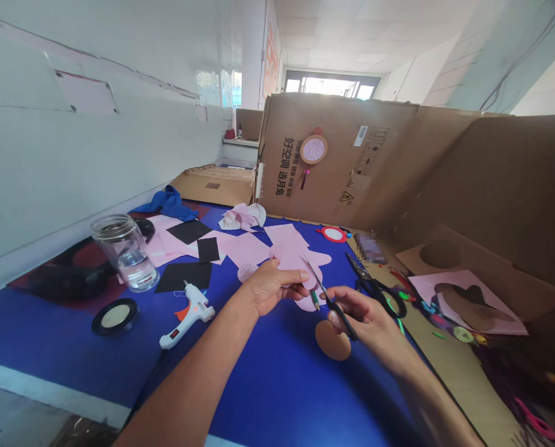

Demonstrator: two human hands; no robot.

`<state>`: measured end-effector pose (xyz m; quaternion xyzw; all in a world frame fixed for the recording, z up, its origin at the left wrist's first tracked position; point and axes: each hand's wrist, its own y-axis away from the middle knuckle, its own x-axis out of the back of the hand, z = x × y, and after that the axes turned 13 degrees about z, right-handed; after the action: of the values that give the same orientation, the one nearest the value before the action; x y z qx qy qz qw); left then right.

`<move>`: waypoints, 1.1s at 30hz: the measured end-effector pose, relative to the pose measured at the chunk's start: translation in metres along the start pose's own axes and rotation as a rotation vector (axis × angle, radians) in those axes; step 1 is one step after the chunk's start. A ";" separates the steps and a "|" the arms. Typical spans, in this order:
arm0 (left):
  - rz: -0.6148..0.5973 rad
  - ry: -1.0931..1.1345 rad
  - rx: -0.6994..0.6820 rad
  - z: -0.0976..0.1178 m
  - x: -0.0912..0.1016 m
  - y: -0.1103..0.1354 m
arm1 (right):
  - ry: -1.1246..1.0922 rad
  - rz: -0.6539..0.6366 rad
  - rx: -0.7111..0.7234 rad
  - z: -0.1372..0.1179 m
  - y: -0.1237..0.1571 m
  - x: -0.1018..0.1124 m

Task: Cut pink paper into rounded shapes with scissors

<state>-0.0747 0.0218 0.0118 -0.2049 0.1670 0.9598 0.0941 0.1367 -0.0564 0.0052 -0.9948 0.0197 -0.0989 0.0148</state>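
Between thumb and fingers, my left hand (272,287) pinches a pink paper cutout (290,261) with rounded lobes, held above the blue table. My right hand (364,313) grips small black scissors (337,310), whose blades reach up to the right edge of the paper. A green pencil (315,300) shows just below the cutout. Under my right hand lies a round brown cardboard disc (332,340), partly covered by the fingers. Larger black scissors (375,288) rest to the right of my right hand.
At left are a white glue gun (191,313), a roll of black tape (114,316) and a glass jar (127,254) with water. Pink sheets (247,249) and black squares (208,249) lie behind. A cardboard box wall (342,167) stands at the back; pink paper with a cut-out hole (496,320) lies right.
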 end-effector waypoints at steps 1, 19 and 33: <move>0.003 -0.004 0.003 0.000 0.000 0.000 | -0.007 -0.003 0.001 0.000 0.000 0.000; 0.273 -0.273 -0.552 0.040 0.034 -0.001 | 0.036 -0.051 -0.005 -0.002 0.000 0.009; -0.058 -0.400 -0.116 0.032 0.035 0.006 | 0.107 -0.206 -0.036 -0.003 0.000 0.022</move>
<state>-0.1192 0.0321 0.0264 -0.0202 0.0836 0.9862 0.1412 0.1576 -0.0571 0.0128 -0.9849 -0.0803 -0.1526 -0.0145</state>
